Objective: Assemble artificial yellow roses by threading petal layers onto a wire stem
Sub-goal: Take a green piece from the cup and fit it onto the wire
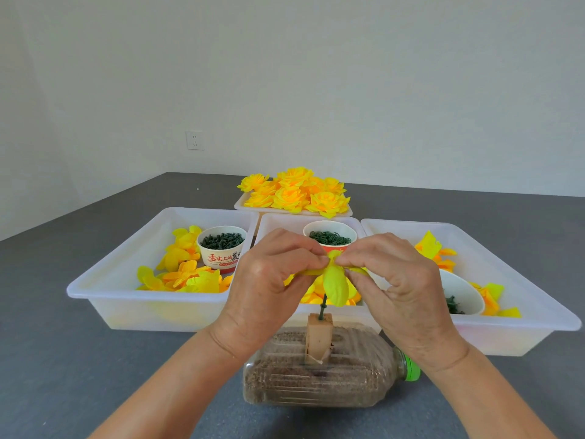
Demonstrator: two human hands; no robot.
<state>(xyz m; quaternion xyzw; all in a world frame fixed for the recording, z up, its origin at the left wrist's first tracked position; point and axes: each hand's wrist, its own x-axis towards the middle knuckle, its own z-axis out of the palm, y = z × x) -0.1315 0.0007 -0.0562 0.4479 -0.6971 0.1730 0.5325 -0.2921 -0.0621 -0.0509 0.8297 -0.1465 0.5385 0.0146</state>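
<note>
A yellow petal layer (334, 285) sits at the top of a thin green stem (323, 307), which stands in a tan block (319, 339) set on a plastic bottle (319, 380) lying on its side. My left hand (269, 280) pinches the layer's left side near the centre. My right hand (394, 280) pinches its right side. One petal droops toward me between the hands. The top of the stem is hidden by petals and fingers.
Three white trays (104, 299) (278, 221) (519, 315) hold loose yellow petals and paper cups of green parts (221, 245) (330, 237) (460, 296). A far tray (243, 205) carries finished yellow roses (296, 193). All rest on a grey surface by a white wall.
</note>
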